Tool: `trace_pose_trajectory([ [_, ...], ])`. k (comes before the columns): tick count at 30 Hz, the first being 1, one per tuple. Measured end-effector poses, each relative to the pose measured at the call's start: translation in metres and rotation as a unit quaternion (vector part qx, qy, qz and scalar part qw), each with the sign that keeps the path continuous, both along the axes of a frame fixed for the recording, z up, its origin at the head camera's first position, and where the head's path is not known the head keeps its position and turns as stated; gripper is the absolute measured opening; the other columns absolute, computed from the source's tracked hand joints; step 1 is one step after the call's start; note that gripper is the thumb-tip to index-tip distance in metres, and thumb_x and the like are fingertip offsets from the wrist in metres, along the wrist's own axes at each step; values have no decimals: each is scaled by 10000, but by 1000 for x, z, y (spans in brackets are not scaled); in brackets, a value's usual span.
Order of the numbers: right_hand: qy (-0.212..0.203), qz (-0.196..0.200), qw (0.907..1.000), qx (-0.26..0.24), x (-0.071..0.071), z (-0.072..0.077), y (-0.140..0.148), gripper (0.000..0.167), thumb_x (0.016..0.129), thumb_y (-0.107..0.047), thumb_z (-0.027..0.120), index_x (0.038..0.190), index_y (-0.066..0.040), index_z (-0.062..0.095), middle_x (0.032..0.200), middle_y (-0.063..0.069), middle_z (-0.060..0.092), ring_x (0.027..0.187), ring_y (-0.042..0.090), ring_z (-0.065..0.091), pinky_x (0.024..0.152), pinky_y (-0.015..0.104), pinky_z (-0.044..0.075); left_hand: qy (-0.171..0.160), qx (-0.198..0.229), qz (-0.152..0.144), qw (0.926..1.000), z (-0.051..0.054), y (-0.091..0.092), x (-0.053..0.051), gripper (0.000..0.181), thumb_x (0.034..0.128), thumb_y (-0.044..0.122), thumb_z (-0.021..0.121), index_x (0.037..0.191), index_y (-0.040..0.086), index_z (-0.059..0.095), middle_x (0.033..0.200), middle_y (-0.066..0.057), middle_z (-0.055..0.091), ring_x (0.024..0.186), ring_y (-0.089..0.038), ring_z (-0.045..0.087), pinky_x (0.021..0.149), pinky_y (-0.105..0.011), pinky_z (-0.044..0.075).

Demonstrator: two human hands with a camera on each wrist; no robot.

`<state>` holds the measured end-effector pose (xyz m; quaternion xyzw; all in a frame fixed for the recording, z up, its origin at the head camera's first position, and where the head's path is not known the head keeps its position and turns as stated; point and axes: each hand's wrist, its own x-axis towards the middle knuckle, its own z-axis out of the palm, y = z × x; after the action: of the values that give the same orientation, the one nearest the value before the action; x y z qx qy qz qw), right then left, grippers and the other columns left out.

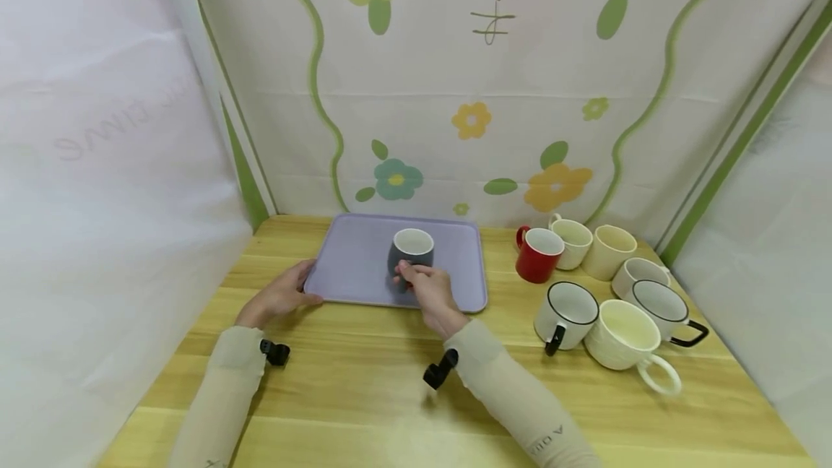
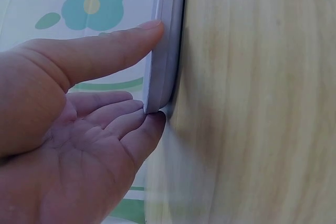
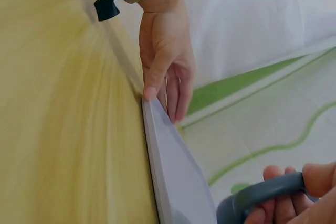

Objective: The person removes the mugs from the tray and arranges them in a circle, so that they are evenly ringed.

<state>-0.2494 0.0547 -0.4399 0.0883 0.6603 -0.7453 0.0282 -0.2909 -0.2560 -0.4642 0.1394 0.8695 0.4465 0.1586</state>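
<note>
My right hand grips the handle of a dark grey mug with a white inside. In the right wrist view the curved handle runs between the thumb and fingers. The mug is upright at the lilac tray, right of its middle; I cannot tell whether its base touches. My left hand is at the tray's near left corner. In the left wrist view its straight thumb lies against the front rim, while the loosely extended fingers touch the corner from the side.
On the right of the wooden table stand several mugs: a red mug, cream ones, a white mug with black handle, and a pale yellow mug nearest the front. A flower-patterned curtain closes off the back.
</note>
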Motion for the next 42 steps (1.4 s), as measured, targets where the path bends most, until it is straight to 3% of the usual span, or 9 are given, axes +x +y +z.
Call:
trace_pose_trajectory([
  [7,84,-1055,9941,232,23,-9,49,304,995,-244,760,1061,48,807,805,32,811,826,94,635,820,267,520,-28,-27,-3,10000,-2,-3,-1,932,997,80,719,1666,-69,88,1743,-315,53,1617,-502,101,1318,-636,173],
  [14,62,-1869,9806,583,40,-16,91,317,986,-274,771,1044,33,821,854,4,823,892,29,622,770,162,473,8,58,-68,10000,0,-1,-2,933,991,60,720,1657,-92,84,1736,-335,51,1612,-517,95,1315,-645,176],
  [22,292,-2588,9642,502,43,-27,112,314,989,-282,767,944,23,829,766,-72,770,840,30,581,712,150,440,-32,86,-51,9999,3,-1,0,937,989,53,719,1658,-91,79,1736,-334,44,1610,-522,93,1315,-644,176],
  [26,441,-2970,9531,379,41,-33,115,305,981,-245,777,809,4,815,688,-116,728,767,34,555,652,163,406,-46,70,-16,10000,3,-1,1,937,990,59,720,1662,-82,82,1740,-324,47,1611,-519,94,1314,-645,175],
  [32,486,-3165,9472,176,38,-42,118,294,990,-240,766,719,-133,809,694,-127,744,805,7,631,722,133,472,-2,86,-85,9999,0,-2,0,933,990,53,718,1658,-90,82,1738,-331,42,1611,-522,91,1314,-647,176],
  [42,465,-3291,9431,-44,33,-49,118,270,995,-242,759,755,-138,825,717,-83,762,849,-6,638,755,121,487,-10,114,-58,9999,-1,-2,-3,927,987,53,724,1657,-90,100,1739,-324,53,1613,-512,101,1318,-632,177],
])
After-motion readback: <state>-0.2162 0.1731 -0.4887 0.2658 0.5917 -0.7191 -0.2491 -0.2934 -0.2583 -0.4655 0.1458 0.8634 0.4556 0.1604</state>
